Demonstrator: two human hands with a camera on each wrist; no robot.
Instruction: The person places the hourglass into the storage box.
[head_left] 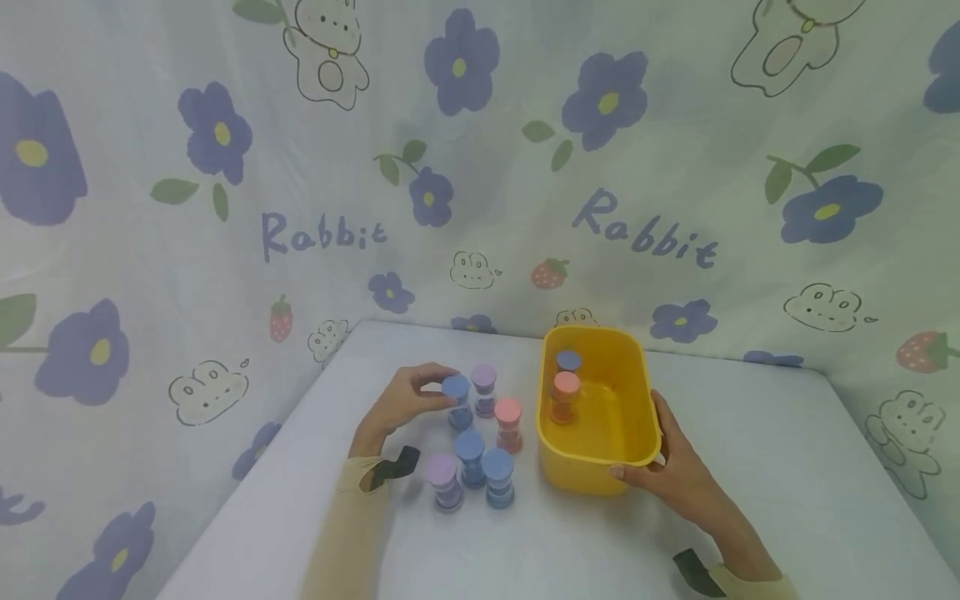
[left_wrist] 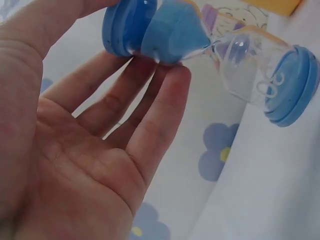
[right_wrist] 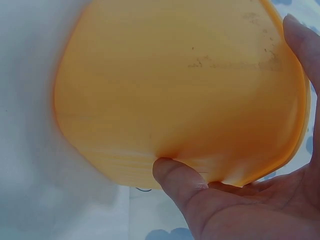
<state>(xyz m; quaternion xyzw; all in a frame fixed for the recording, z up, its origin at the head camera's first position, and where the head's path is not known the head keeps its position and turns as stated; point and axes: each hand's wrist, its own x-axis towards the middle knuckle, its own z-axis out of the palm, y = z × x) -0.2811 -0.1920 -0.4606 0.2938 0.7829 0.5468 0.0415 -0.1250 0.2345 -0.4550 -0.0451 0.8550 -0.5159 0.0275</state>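
Observation:
My left hand [head_left: 405,400] pinches a blue hourglass [head_left: 459,407] near its cap. In the left wrist view, the thumb and fingertips meet around one end of that hourglass [left_wrist: 175,32], whose far cap reads 30. Beside it stand a purple hourglass [head_left: 484,388] and a pink hourglass [head_left: 508,425]. My right hand [head_left: 678,475] grips the near right corner of a yellow bin [head_left: 585,479], thumb over the rim. Seen from the right wrist, its fingers [right_wrist: 180,180] press against the bin's outer wall [right_wrist: 175,95]. A pink hourglass [head_left: 565,400] and a blue hourglass [head_left: 568,361] are inside the bin.
Closer to me, two more blue hourglasses [head_left: 470,458] and another purple hourglass [head_left: 444,483] stand upright, grouped left of the bin. All of this is on a white table [head_left: 450,558]. A curtain [head_left: 495,192] with flowers and rabbits hangs behind the table.

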